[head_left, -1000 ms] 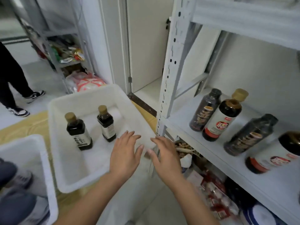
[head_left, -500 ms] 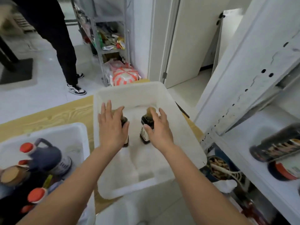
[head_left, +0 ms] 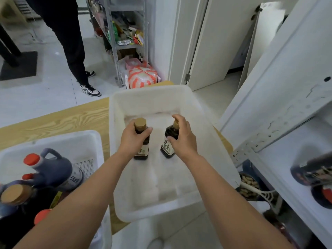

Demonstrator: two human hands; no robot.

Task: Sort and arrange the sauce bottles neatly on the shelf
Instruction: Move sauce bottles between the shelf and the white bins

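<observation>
Two small dark sauce bottles sit side by side, apart from each other, in the middle of a white plastic bin (head_left: 217, 155). The left bottle (head_left: 144, 150) has a tan screw cap and a pale label, and the left hand (head_left: 133, 141) grips it with fingers and thumb curled round its neck and shoulder. The right bottle (head_left: 168, 147) leans slightly, its cap mostly hidden under the right hand (head_left: 182, 139), which grips its upper part from above. Whether either base has left the bin floor cannot be told.

The bin rests on a light wooden table (head_left: 53, 121). To its left on the same table is a second white bin (head_left: 71, 139), which holds a grey handled jug (head_left: 53, 169) with a red cap, a tan-capped bottle (head_left: 15, 194) and another red-capped one (head_left: 41, 215).

On the right stands the white metal shelf (head_left: 287, 153) with a perforated upright. On its board are two blurred dark bottles, one with a brown patterned label (head_left: 312, 169) and one with a red and white label (head_left: 323, 196). Below the board a bowl of tan pieces (head_left: 248, 184) holds a white slotted spoon (head_left: 260, 192).

Farther off, another person in dark trousers (head_left: 71, 42) and black and white sneakers stands on the pale floor. Near them are a stocked grey rack (head_left: 125, 33) and an orange and white bag (head_left: 142, 76).
</observation>
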